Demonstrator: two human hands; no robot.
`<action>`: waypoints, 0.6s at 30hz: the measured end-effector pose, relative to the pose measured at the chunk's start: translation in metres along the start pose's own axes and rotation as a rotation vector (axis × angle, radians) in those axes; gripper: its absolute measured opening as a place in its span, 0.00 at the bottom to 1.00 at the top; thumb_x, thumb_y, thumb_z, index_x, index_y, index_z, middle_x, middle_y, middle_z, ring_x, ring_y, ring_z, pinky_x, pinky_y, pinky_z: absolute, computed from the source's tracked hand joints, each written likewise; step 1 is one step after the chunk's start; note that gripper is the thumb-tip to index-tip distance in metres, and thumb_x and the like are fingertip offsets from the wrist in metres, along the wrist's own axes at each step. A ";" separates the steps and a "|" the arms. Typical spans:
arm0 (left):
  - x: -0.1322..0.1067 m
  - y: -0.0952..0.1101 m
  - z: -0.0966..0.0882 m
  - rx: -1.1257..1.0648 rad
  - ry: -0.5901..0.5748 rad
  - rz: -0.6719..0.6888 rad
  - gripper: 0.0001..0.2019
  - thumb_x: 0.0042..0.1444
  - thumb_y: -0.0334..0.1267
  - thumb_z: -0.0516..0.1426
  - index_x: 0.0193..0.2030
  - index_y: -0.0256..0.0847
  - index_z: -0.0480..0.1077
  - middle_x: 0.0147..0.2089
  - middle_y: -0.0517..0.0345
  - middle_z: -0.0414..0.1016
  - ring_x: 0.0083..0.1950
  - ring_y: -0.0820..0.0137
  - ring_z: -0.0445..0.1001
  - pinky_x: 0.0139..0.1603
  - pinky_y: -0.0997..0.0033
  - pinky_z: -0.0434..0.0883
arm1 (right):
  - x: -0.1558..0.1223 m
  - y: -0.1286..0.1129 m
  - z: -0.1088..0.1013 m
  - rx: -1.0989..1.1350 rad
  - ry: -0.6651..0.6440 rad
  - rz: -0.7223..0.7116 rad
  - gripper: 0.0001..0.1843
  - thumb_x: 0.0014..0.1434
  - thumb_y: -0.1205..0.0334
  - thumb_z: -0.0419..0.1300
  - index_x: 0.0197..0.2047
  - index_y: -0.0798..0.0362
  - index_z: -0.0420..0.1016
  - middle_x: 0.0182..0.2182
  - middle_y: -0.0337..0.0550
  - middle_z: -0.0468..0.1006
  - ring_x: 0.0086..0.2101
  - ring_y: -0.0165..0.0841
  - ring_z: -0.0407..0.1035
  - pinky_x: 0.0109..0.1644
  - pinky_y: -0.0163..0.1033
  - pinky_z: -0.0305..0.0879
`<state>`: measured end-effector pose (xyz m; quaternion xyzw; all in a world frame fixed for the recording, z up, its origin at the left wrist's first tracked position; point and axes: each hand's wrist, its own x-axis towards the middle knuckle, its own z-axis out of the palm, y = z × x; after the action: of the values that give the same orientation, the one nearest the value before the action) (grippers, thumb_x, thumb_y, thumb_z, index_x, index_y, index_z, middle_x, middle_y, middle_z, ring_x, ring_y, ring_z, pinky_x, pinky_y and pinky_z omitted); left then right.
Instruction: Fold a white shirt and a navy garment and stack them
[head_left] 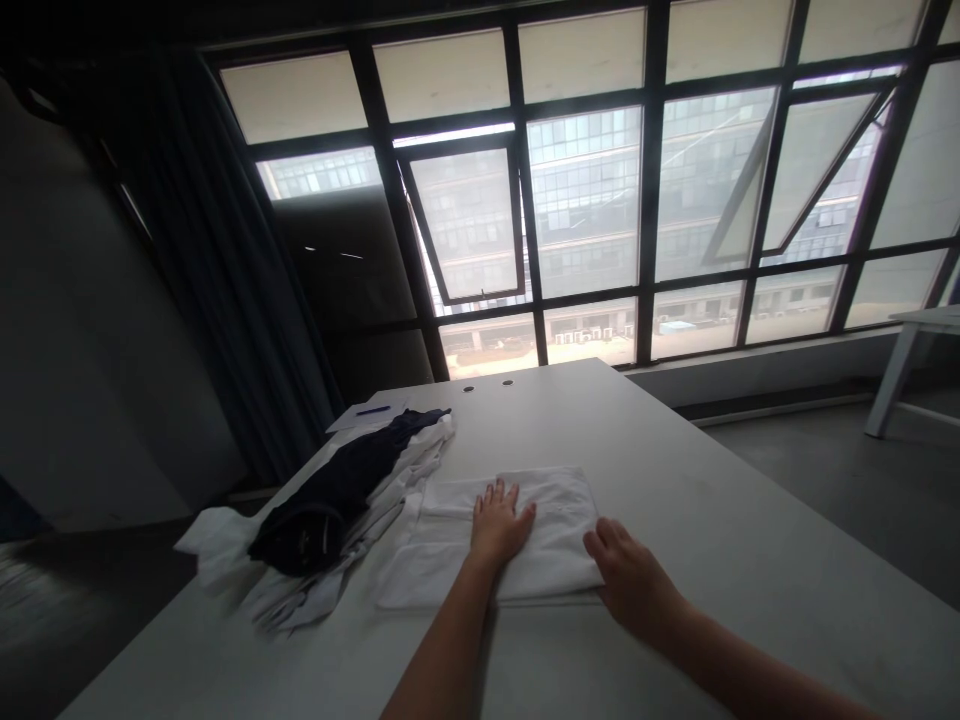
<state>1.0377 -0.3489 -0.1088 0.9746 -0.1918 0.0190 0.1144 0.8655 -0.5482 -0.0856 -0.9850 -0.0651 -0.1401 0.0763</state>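
A folded white garment [555, 545] lies on the white table in front of me, its exact kind hidden by the folds. My left hand [501, 525] rests flat on the middle of it, fingers spread. At the garment's right edge, my right hand [630, 570] has its fingers curled together on the fabric. To the left lies a loose pile, with a dark navy garment [330, 490] on top of crumpled white clothes [412, 462].
The white table [645, 450] reaches toward the windows, with two round cable holes near its far end. A blue pen [373, 410] lies on paper [345, 420] behind the pile. Another white table [896, 370] stands at the right, and a dark curtain [225, 270] hangs at left.
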 end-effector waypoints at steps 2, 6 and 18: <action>0.000 -0.001 0.000 -0.008 -0.005 -0.002 0.35 0.66 0.64 0.42 0.73 0.48 0.58 0.77 0.50 0.46 0.77 0.52 0.45 0.74 0.47 0.43 | 0.002 0.005 0.003 -0.024 -0.040 0.061 0.21 0.49 0.78 0.51 0.44 0.51 0.70 0.42 0.48 0.77 0.42 0.41 0.72 0.43 0.40 0.66; -0.002 -0.001 0.000 -0.006 0.017 -0.006 0.36 0.65 0.65 0.42 0.73 0.48 0.57 0.78 0.49 0.46 0.77 0.51 0.45 0.74 0.46 0.42 | -0.002 0.016 0.010 -0.023 -0.097 0.119 0.24 0.53 0.78 0.49 0.51 0.53 0.70 0.40 0.49 0.81 0.39 0.40 0.77 0.40 0.39 0.64; -0.006 0.003 -0.005 0.017 -0.021 0.017 0.37 0.65 0.65 0.41 0.74 0.48 0.55 0.78 0.51 0.43 0.77 0.53 0.43 0.74 0.49 0.42 | -0.006 0.014 0.013 -0.056 -0.137 0.106 0.22 0.51 0.78 0.52 0.46 0.51 0.73 0.35 0.46 0.83 0.35 0.39 0.78 0.35 0.36 0.59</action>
<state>1.0312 -0.3485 -0.1039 0.9740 -0.2010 0.0114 0.1039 0.8653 -0.5603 -0.1019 -0.9961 -0.0138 -0.0698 0.0516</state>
